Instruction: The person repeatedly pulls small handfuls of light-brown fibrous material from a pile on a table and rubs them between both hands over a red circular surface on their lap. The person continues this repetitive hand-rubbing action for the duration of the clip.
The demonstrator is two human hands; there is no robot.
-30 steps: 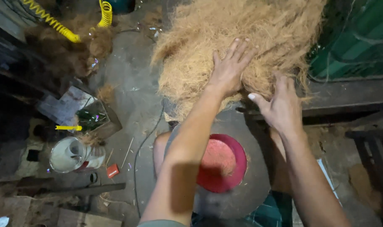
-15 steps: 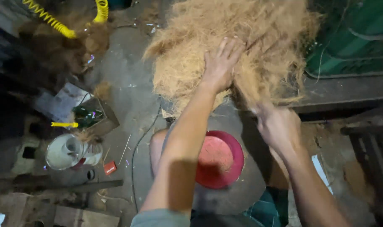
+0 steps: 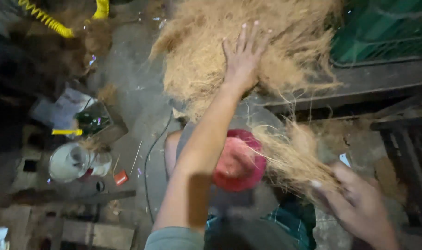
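Coir fibre pile [image 3: 211,55]: tan, shaggy, loose strands, top centre on the grey floor [image 3: 132,102]. Going L to R: white bucket [image 3: 72,162] w/ junk far left, black cable [image 3: 151,157], then left hand [image 3: 241,58] spread flat on the pile. Red bowl [image 3: 239,159] sits below it. Right hand [image 3: 359,208], blurry, closed round a pulled-off fibre tuft [image 3: 289,155] that covers the bowl's right edge.

Small orange-red box [image 3: 121,178] on floor beside white bucket [image 3: 72,162].
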